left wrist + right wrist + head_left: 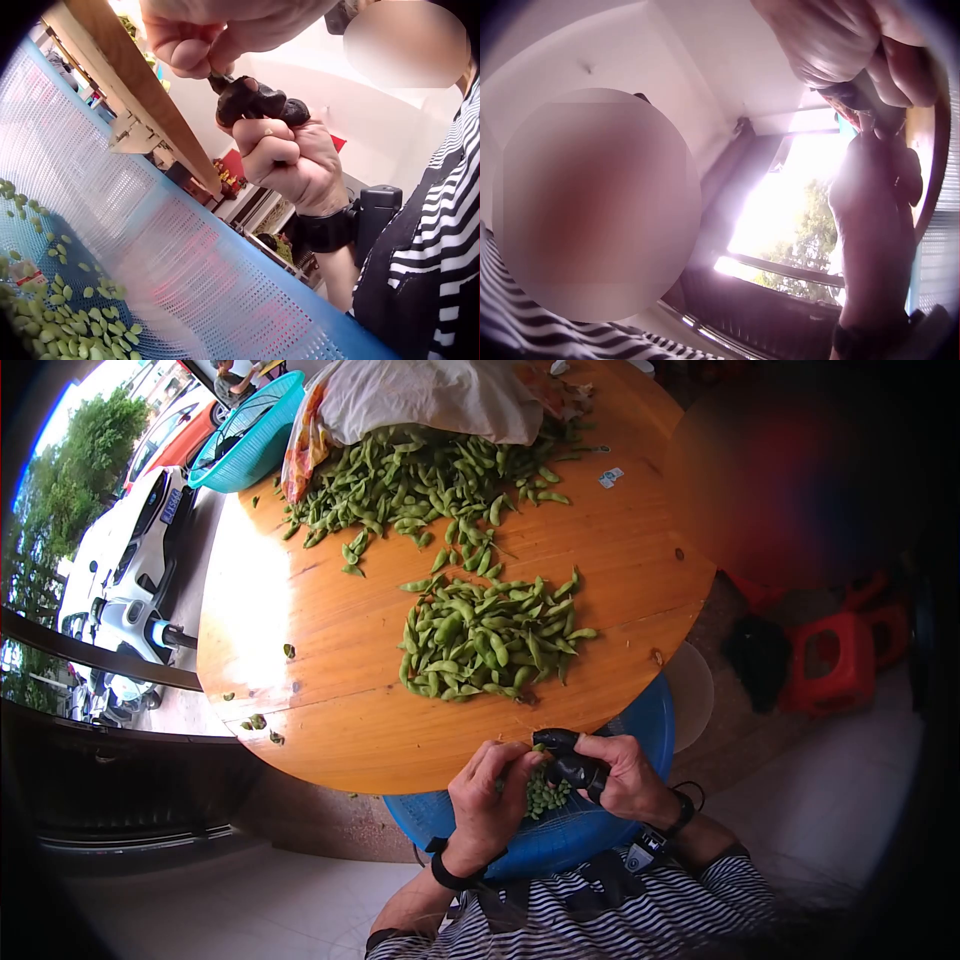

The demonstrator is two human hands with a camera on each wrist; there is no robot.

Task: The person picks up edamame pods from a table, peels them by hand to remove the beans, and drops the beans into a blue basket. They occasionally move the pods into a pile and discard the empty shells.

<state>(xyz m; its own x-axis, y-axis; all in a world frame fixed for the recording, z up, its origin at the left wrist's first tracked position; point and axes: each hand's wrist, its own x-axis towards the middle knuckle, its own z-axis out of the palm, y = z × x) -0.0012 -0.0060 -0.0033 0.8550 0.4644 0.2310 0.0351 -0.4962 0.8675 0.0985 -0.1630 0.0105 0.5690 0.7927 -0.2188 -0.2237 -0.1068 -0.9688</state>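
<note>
Over a blue mesh basket [655, 728], my two hands meet at one green soybean pod [540, 749]. My left hand [484, 800] pinches the pod between thumb and fingertips. Black covers [577, 768] wrap the thumb and a finger of my right hand [636, 785], which pinches the pod's other end with the remaining fingers curled in. Shelled green beans [545, 797] lie in the basket below; the left wrist view shows these beans [75, 326] against the mesh wall. In the right wrist view the pod is mostly hidden by fingers.
On the round wooden table [340, 730] lies a small heap of pods [490, 640], with a bigger pile [400, 485] behind, partly under a white cloth bag [430, 400]. A teal basket [250, 435] stands at the far left edge. Red stools [830, 665] are at right.
</note>
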